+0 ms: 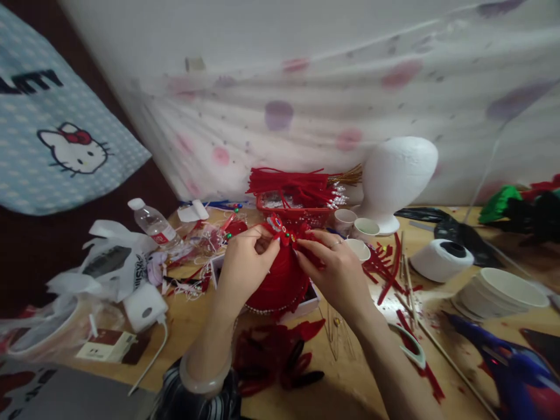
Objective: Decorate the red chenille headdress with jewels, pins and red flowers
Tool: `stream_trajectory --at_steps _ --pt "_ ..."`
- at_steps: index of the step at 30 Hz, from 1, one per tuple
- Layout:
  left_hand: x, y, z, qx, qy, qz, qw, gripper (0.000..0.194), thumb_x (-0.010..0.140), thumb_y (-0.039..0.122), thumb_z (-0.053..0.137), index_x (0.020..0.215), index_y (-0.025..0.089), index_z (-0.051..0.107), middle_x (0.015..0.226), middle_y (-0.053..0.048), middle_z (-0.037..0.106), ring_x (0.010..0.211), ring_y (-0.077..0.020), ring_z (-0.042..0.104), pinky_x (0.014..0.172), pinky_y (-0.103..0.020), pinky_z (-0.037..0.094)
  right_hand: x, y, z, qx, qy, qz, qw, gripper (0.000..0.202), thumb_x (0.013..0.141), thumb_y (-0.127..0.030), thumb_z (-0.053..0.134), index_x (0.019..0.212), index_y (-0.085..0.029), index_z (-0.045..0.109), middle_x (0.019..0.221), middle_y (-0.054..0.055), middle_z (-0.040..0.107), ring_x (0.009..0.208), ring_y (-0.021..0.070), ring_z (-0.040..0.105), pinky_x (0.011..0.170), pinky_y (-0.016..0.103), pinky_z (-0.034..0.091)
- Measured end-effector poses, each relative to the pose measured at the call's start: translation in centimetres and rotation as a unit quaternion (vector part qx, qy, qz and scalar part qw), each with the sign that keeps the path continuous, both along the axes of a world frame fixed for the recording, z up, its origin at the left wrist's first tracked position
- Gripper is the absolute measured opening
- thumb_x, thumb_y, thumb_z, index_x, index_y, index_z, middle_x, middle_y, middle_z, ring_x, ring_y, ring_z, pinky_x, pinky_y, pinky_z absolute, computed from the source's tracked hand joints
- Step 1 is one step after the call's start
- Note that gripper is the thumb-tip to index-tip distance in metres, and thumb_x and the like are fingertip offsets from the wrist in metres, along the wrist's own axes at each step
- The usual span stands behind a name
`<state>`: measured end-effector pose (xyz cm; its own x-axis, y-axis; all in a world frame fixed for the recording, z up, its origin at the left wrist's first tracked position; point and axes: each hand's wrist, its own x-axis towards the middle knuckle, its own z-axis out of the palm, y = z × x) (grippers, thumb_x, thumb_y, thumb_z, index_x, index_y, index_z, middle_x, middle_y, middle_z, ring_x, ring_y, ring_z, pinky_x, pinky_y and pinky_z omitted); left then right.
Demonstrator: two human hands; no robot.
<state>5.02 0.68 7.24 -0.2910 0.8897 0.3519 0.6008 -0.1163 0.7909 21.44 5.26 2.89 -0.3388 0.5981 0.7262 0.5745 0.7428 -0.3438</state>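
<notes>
A red dome-shaped headpiece (277, 286) with a string of small beads along its lower edge stands in front of me, on or in a white box (311, 300). At its top is a red ornament (286, 234) with small coloured gems. My left hand (249, 259) pinches the ornament's left side between thumb and fingers. From the right, my right hand (336, 265) has its fingers closed at the ornament's other side; its fingertips are partly hidden in the red material. Red petal-like pieces (275, 356) lie below the headpiece, some with dark parts.
Behind stands a red basket (301, 216) of red stems, beside a white foam head (396, 181). Paper cups (366, 227), a thread cone (441, 259), sticks (409, 286) and a blue glue gun (503, 361) lie right. A bottle (155, 224) and plastic bags (109, 262) crowd the left.
</notes>
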Motion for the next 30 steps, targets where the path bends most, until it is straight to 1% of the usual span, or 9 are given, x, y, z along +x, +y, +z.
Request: stream_trajectory --at_steps 4,9,14,18,22,27,30 --pt "-0.05 0.09 0.17 0.007 0.016 -0.014 1.0 0.017 0.08 0.022 0.061 0.063 0.021 0.059 0.061 0.001 0.066 0.054 -0.0148 0.059 0.054 -0.025 0.042 0.09 0.08 0.03 0.013 -0.011 0.005 1.0 0.022 0.093 -0.022 0.057 0.101 -0.018 0.077 0.105 0.012 0.073 0.096 0.0243 0.066 0.085 0.041 0.054" --pt "-0.01 0.33 0.18 0.023 0.013 -0.008 1.0 0.014 0.079 0.018 0.062 0.065 0.02 0.063 0.063 0.0 0.07 0.059 -0.0153 0.062 0.06 -0.027 0.043 0.42 0.55 -0.13 -0.015 0.004 0.022 1.0 0.023 0.092 -0.022 0.057 0.1 -0.018 0.078 0.106 0.013 0.073 0.096 0.0249 0.068 0.083 0.041 0.054" --pt "0.25 0.49 -0.16 0.029 -0.007 -0.009 1.0 0.013 0.079 0.016 0.061 0.068 0.019 0.067 0.068 -0.003 0.074 0.063 -0.0166 0.065 0.063 -0.028 0.045 0.42 0.72 -0.47 -0.041 0.032 0.019 0.998 0.022 0.09 -0.024 0.059 0.098 -0.022 0.079 0.106 0.012 0.073 0.095 0.0248 0.068 0.081 0.043 0.056" --pt "0.18 0.62 -0.24 0.03 0.011 -0.009 0.999 0.013 0.08 0.018 0.061 0.069 0.019 0.069 0.069 -0.004 0.075 0.064 -0.0169 0.065 0.064 -0.029 0.045 0.38 0.66 -0.38 -0.049 0.052 0.024 0.997 0.022 0.09 -0.023 0.059 0.097 -0.021 0.079 0.105 0.012 0.073 0.096 0.0245 0.068 0.083 0.044 0.056" --pt "0.04 0.68 -0.03 0.024 0.011 -0.014 1.0 0.012 0.08 0.018 0.061 0.071 0.019 0.069 0.071 -0.004 0.075 0.065 -0.0173 0.066 0.064 -0.029 0.044 0.41 0.67 -0.28 -0.071 0.052 0.027 0.996 0.021 0.09 -0.023 0.06 0.097 -0.02 0.079 0.107 0.012 0.073 0.098 0.0239 0.068 0.083 0.042 0.057" --pt "-0.02 0.55 0.19 0.02 0.039 -0.007 0.999 0.014 0.08 0.017 0.06 0.068 0.019 0.067 0.067 -0.004 0.073 0.063 -0.0175 0.064 0.062 -0.03 0.043 0.49 0.67 -0.31 -0.079 0.049 0.022 0.995 0.021 0.09 -0.024 0.059 0.099 -0.024 0.079 0.109 0.01 0.073 0.099 0.0233 0.068 0.083 0.041 0.058" --pt "-0.22 0.53 0.25 0.024 0.027 -0.025 0.999 0.014 0.08 0.016 0.06 0.067 0.019 0.064 0.067 -0.003 0.073 0.062 -0.016 0.063 0.062 -0.028 0.043 0.54 0.65 -0.31 -0.078 0.049 0.02 0.996 0.021 0.09 -0.025 0.06 0.099 -0.025 0.079 0.109 0.009 0.073 0.099 0.0234 0.068 0.082 0.041 0.058"
